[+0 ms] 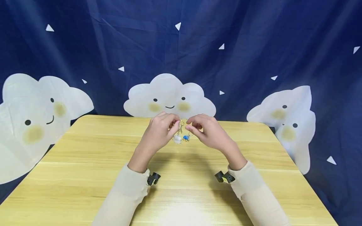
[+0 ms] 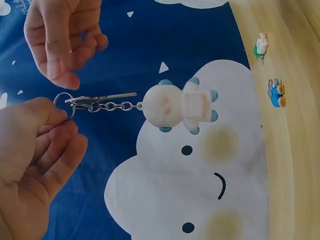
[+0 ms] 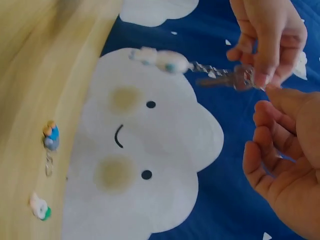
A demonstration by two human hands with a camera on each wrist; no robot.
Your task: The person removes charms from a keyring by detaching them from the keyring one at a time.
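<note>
My left hand [image 1: 161, 130] pinches a metal key ring [image 2: 64, 103] between thumb and forefinger. From the ring hang a key [image 2: 107, 97] and a chain [image 2: 117, 106] with a white figure [image 2: 162, 106] that has pale blue ears and feet. In the right wrist view the key and figure are blurred. Close beside the ring is my right hand [image 1: 210, 131], its thumb and forefinger apart in the head view and nothing visible between them. Whether a right fingertip touches the ring is hard to tell.
A blue charm [image 1: 185, 138] with its own ring lies on the wooden table [image 1: 85, 175]. Near it lies a small white and green charm [image 3: 39, 207], seen in both wrist views. A dark blue curtain [image 1: 181, 50] with printed clouds hangs behind the table.
</note>
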